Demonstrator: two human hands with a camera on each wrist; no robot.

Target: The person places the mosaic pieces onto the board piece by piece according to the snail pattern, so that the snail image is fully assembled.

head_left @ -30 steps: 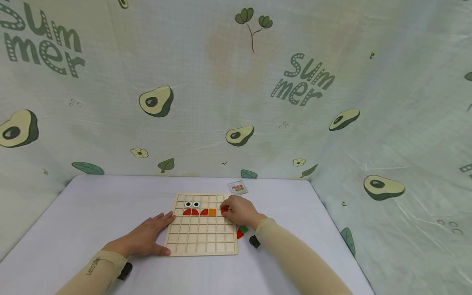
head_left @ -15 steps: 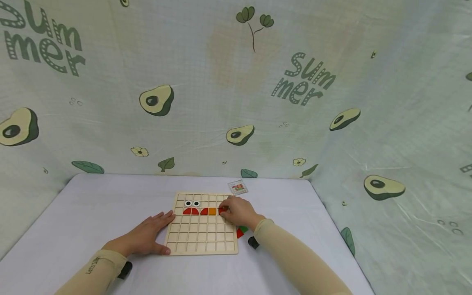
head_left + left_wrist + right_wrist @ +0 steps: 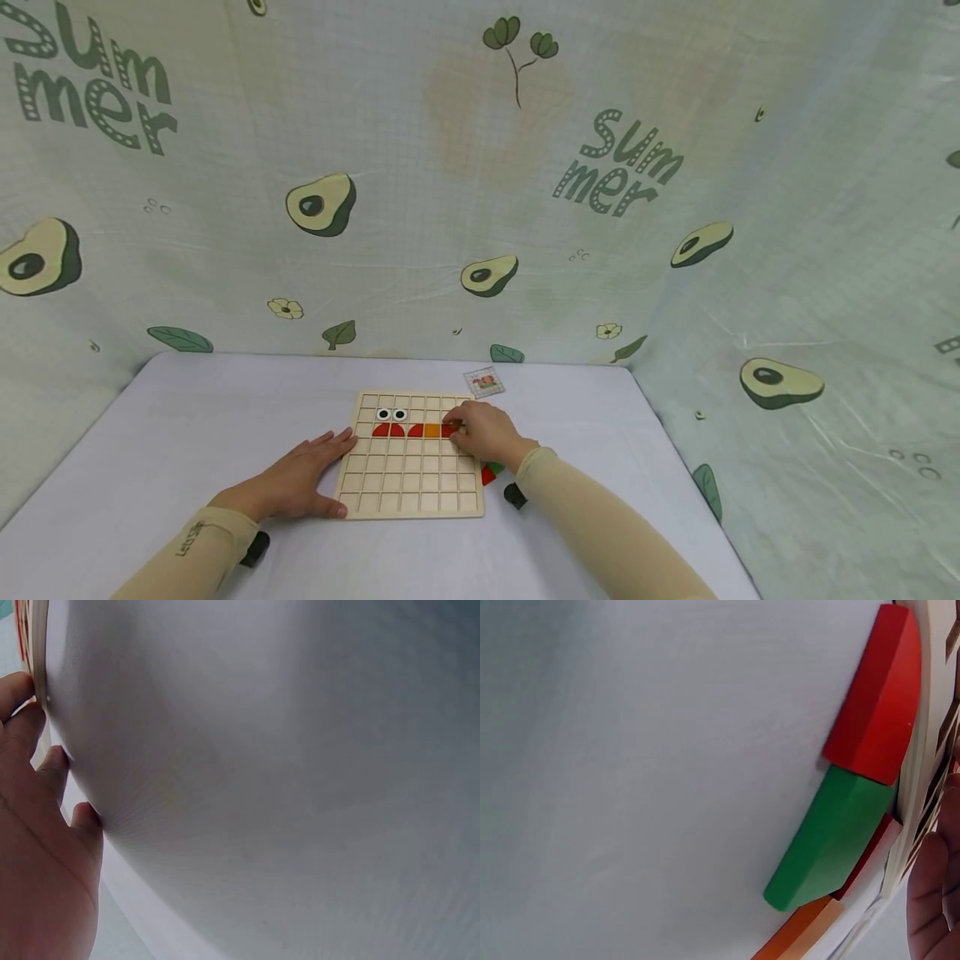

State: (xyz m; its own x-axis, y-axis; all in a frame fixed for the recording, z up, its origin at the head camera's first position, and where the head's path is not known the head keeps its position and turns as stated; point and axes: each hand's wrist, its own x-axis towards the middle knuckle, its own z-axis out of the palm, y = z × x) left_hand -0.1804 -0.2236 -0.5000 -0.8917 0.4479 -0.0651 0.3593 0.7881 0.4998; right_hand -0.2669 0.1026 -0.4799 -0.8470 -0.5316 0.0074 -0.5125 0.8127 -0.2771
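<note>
A wooden grid board (image 3: 408, 487) lies on the table. Two eye tiles (image 3: 392, 415) sit in its upper left cells. In the row below are several red quarter-round blocks (image 3: 381, 431) and an orange square block (image 3: 432, 431). My right hand (image 3: 487, 433) pinches a red block (image 3: 447, 431) at the cell just right of the orange one; its fingers partly cover the block. My left hand (image 3: 296, 479) rests at the board's left edge, fingers spread and thumb at the lower corner. In the left wrist view its fingertips (image 3: 54, 761) show beside the board's edge.
A small picture card (image 3: 484, 382) lies behind the board. Along the board's right side, loose blocks lie on the table: a red block (image 3: 876, 694), a green block (image 3: 832, 836) and an orange block (image 3: 799, 930). Patterned cloth walls (image 3: 405, 275) stand behind and at the right.
My right hand has shifted slightly left, bringing the red block from a gap away to beside the orange square. My left hand stays in place on the board's edge.
</note>
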